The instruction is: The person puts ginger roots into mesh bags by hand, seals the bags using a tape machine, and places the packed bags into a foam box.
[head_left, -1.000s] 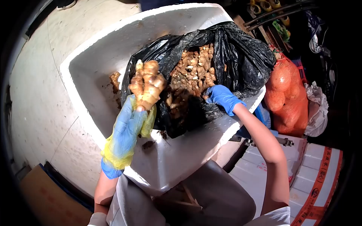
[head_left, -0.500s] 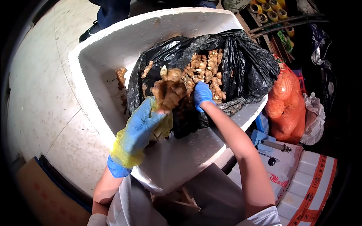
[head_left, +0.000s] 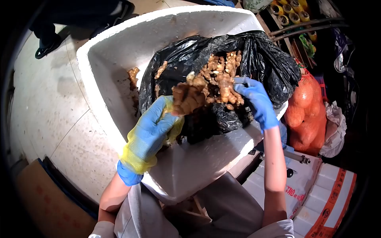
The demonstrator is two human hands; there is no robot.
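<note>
My left hand (head_left: 152,125), in a blue glove with yellow mesh over it, is closed round a large piece of ginger (head_left: 188,95) above a black plastic bag (head_left: 258,55). More ginger (head_left: 216,71) lies in the open bag, which sits inside a white foam box (head_left: 107,107). In a blue glove, my right hand (head_left: 258,99) is at the right side of the bag, its fingers at a long ginger piece (head_left: 227,89). Its fingers are partly spread, and whether they grip that piece is unclear.
Small ginger pieces (head_left: 133,78) lie at the box's left inside. A person's legs and shoes (head_left: 49,45) are at the upper left. On the right are a red net bag of round produce (head_left: 305,115), crumpled white wrapping (head_left: 335,127) and taped white boxes (head_left: 323,198). Cardboard (head_left: 51,202) leans lower left.
The held ginger has moved right and turned. My right hand has come out from among the ginger and shifted right, its fingers opening out. The other person's legs have moved further into view.
</note>
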